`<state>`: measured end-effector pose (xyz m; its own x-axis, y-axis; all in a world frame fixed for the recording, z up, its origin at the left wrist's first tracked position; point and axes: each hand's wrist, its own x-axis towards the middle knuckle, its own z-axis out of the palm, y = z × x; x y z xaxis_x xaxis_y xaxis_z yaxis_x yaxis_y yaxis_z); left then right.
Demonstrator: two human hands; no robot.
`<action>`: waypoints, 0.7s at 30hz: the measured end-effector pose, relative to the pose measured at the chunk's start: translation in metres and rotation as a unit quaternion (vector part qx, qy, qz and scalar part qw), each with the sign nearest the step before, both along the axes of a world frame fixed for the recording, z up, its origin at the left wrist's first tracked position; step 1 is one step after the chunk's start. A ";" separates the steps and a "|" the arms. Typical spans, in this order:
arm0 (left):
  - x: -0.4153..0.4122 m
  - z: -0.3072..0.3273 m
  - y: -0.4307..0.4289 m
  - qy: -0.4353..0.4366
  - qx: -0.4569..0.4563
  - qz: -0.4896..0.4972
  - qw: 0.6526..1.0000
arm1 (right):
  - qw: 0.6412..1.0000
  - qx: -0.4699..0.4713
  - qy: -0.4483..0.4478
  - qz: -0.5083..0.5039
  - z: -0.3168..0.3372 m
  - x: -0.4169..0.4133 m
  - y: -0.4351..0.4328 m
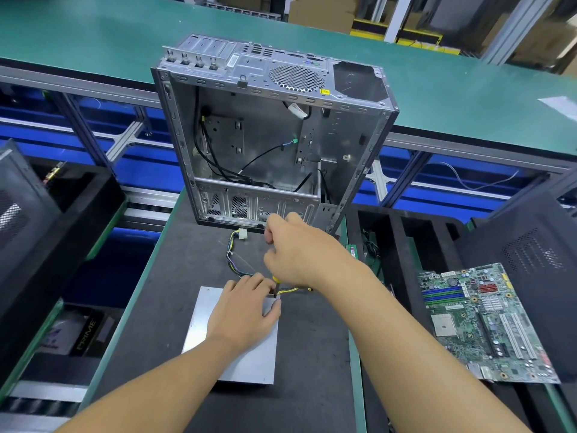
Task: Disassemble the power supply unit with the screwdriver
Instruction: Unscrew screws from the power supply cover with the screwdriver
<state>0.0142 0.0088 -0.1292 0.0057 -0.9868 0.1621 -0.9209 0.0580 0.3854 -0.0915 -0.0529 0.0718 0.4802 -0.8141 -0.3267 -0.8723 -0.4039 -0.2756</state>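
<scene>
Left hand [242, 310] flat on power supply unit [246, 360]; right hand [299, 248] grips screwdriver [275, 288].

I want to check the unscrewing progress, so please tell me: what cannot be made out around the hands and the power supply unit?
Tip of the screwdriver and any screw: head view, covered by the left hand.
Handle of the screwdriver: head view, mostly enclosed by the right hand.
Far right corner of the power supply unit: head view, under the left hand.
Markings on the motherboard: head view, too small.
</scene>
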 end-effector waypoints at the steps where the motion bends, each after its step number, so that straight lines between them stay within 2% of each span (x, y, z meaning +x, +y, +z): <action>1: 0.000 0.000 0.000 0.000 0.005 -0.001 1.000 | 1.000 0.018 0.000 0.004 0.002 0.000 0.000; 6: 0.000 0.001 0.000 0.005 0.013 0.001 1.000 | 0.999 -0.004 0.040 -0.017 0.001 0.001 0.001; 10: 0.000 0.000 0.000 0.006 0.013 0.003 1.000 | 0.999 -0.029 0.018 -0.019 0.000 0.001 0.001; 15: 0.001 0.001 -0.001 -0.013 0.027 -0.007 1.000 | 0.999 0.049 0.009 0.019 0.004 0.000 0.001; 18: 0.001 0.003 0.000 -0.006 0.022 -0.004 1.000 | 0.999 0.015 0.039 0.004 0.002 0.002 0.003; 21: 0.001 0.003 0.000 -0.005 0.016 -0.008 1.000 | 0.999 -0.015 0.029 -0.034 0.000 0.002 0.002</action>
